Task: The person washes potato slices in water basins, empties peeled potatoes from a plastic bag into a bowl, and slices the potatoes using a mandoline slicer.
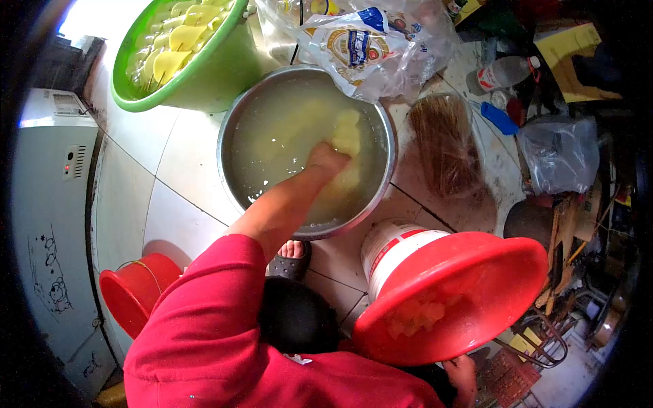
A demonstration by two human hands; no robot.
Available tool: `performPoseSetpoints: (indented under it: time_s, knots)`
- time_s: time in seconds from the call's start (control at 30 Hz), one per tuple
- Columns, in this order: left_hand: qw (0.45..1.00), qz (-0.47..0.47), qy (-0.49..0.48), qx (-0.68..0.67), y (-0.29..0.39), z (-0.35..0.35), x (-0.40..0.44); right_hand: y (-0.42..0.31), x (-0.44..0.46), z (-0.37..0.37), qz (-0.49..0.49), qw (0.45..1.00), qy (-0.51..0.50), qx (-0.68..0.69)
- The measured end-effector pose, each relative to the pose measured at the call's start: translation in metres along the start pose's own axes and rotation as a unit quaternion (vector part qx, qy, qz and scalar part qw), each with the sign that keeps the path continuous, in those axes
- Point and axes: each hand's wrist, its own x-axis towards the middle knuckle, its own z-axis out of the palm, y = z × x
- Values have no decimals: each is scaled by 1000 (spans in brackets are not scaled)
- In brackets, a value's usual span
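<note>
Shiny metal basin (390, 156), glossy plastic bowl (490, 299), smooth plastic tub (204, 85), crinkled plastic bag (561, 153), matt cloth sleeve (218, 285), smooth tiles (183, 211)

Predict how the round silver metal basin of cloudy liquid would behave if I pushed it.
The round silver metal basin is probably heavy, given its broad pool of cloudy liquid. That open liquid would likely slosh with a sudden shove. The shiny metal wall looks rigid, so it should hardly flex.
</note>
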Motion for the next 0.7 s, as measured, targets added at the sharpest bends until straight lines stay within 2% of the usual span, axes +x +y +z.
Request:
performPoseSetpoints:
  time_s: [0.13, 0.2, 0.23, 0.3, 0.33, 0.4, 0.43, 0.5, 0.53, 0.63, 0.7]
  knots:
    - [995, -13, -36, 91, 9, -45, -27, -3, -1, 1, 25, 1000, 4, -5]
    - [998, 28, 28, 58, 3, -60, -38, -17, -3, -6, -9, 996, -5, -87]
    - [997, 29, 28, 60, 6, -71, -43, -13, -2, -4, -10, 996, -5, -85]
    - [999, 14, 26, 39, 10, -92, -53, 0, -1, 2, 18, 998, 9, 53]
    - [999, 13, 26, 40, 3, -96, -49, 6, 0, 4, 18, 998, 8, 54]
    - [982, 82, 99, 139, -5, -102, -36, 10, 2, 7, 5, 995, 6, 104]
    - [982, 82, 98, 138, -6, -106, -33, 8, 2, 5, 5, 995, 7, 103]
    - [935, 95, 155, 303, -7, -111, -27, -2, -1, 1, 4, 999, 8, 45]
    - [936, 95, 154, 302, -10, -113, -23, -7, -3, 0, 5, 999, 9, 44]
    - [914, 123, 144, 359, -23, -124, -3, -17, -4, -3, -2, 1000, 15, 18]
    - [942, 87, -49, 320, -30, -135, 19, -21, -4, -4, -10, 999, 8, -52]
